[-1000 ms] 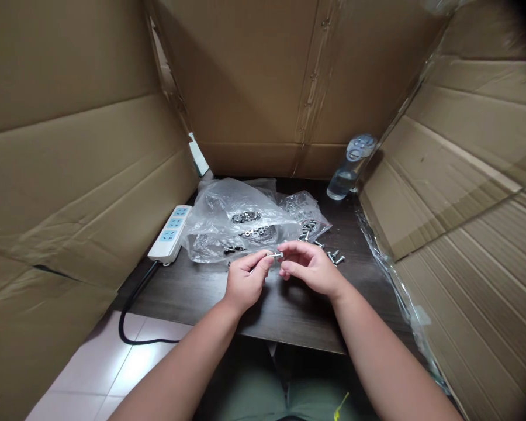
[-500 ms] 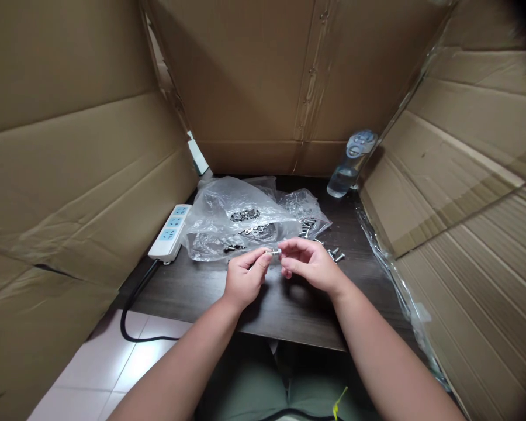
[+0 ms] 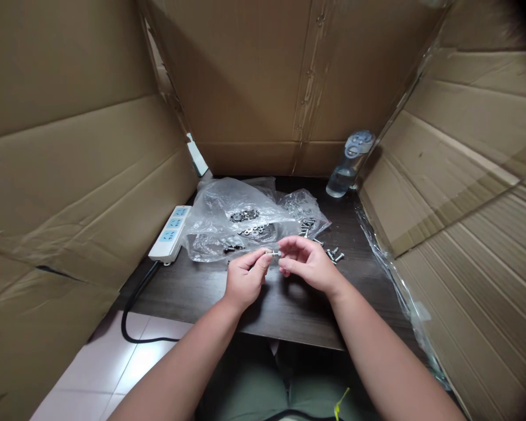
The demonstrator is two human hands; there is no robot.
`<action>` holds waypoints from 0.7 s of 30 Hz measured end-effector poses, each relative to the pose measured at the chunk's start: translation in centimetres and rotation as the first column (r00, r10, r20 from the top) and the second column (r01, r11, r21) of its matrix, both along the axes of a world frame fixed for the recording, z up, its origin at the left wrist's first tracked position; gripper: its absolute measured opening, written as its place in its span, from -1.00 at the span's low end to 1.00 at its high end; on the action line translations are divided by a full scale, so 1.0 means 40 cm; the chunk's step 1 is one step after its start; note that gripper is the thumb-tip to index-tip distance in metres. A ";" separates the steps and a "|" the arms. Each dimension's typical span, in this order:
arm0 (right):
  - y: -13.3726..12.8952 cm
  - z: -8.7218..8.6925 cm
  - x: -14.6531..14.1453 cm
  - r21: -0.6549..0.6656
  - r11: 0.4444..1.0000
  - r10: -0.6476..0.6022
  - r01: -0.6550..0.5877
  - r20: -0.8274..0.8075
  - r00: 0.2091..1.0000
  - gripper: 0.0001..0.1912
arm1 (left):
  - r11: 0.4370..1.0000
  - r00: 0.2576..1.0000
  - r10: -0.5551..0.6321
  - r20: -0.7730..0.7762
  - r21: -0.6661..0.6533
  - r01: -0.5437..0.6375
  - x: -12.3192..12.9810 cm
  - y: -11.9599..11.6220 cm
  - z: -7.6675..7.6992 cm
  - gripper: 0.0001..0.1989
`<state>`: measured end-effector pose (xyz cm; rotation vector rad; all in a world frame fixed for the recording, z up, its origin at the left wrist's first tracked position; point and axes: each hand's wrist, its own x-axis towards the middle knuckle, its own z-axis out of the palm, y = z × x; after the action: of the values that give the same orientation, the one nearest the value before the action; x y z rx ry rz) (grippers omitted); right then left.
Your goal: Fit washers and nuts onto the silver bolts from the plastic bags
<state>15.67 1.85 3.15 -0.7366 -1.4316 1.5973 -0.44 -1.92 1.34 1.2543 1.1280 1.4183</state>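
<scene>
Cardboard (image 3: pixel 236 64) walled the dark desk (image 3: pixel 193 289). Above its six o'clock side, my left hand (image 3: pixel 246 277) pinched a bolt (image 3: pixel 275 254) lying toward three o'clock; my right hand (image 3: pixel 309 266) curled near that end, contact unclear. Seemingly working that end, I next needed a light, steady touch.

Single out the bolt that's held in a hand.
The bolt in the left hand; the other visible bolts lie farther away, unheld.
</scene>
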 end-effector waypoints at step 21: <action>-0.003 -0.003 -0.022 -0.013 0.996 -0.086 0.089 0.157 0.984 -0.55 | 0.996 0.993 -0.042 0.112 -0.069 0.050 0.009 0.000 -0.010 -0.75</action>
<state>14.78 1.72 3.03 -0.9417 -1.4750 1.5160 -0.07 -1.92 0.92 1.1305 1.0591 1.3832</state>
